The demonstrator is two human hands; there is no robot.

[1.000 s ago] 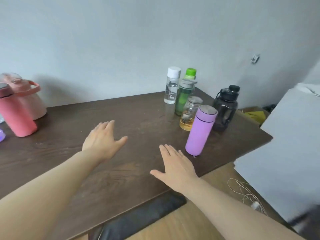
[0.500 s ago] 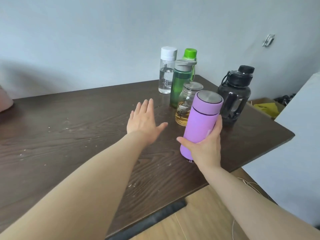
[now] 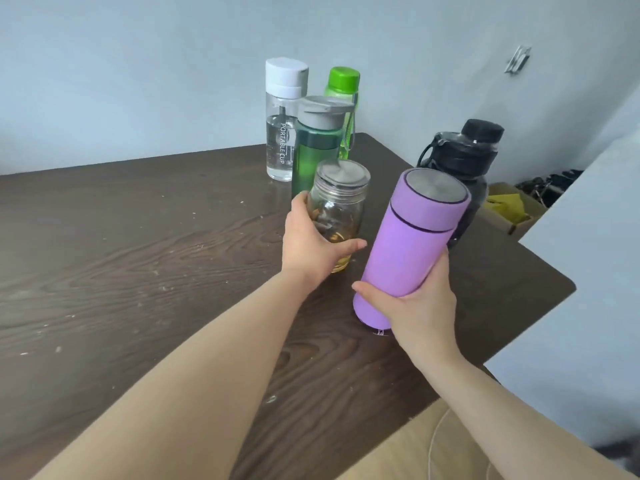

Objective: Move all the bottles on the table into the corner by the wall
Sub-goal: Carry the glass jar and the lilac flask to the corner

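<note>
Right hand [image 3: 420, 308] gripped the purple flask [image 3: 410, 244] low down, tilted, just right of the glass jar [image 3: 337, 211]; left hand [image 3: 311, 245] wrapped that jar, which stood on the table [image 3: 138, 254] before the green bottle [image 3: 317, 150]

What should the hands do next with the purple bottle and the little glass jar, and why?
Probably carry both toward the wall corner. The right hand already grips the purple bottle, tilted, and the left hand wraps the glass jar. The clear bottle and the green-capped bottle stand back by the wall, so these two likely go beside them.
</note>
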